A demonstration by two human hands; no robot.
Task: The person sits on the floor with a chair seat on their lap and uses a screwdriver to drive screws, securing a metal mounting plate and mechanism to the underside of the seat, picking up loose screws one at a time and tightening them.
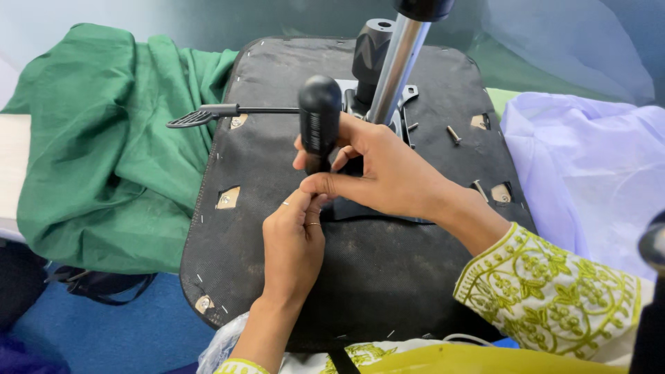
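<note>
- My right hand [388, 170] is curled around the black screwdriver handle [319, 118], which stands almost straight up over the upside-down chair seat [360, 270].
- My left hand [294, 242] is nearly closed, with finger and thumb pinching low down by the tool's tip. I cannot tell if it holds a small screw there, because my fingers hide it.
- The tip could slip off, I think, if the handle leans. Then it might poke my left fingers, which sit right beside it.
- A little screw could drop and roll away on the black cloth. One loose screw [454, 134] already lies near the far side, and another [479, 190] lies close to my right wrist.
- The shiny metal post [398, 69] rises just behind my right hand. If I turn my hand wide, my knuckles may bump it.
- The thin lever with the flat paddle [201, 116] sticks out to the left, behind the handle. A big swing could hit it.
- The seat rests on a soft green cloth [104, 152] and a pale purple cloth [589, 173], so it may wobble if I push hard.
- The seat's near edge is close to my body, and its left edge hangs over the blue floor [138, 332].
- There is open room on the black cloth in front of my left hand, and to the left of it.
</note>
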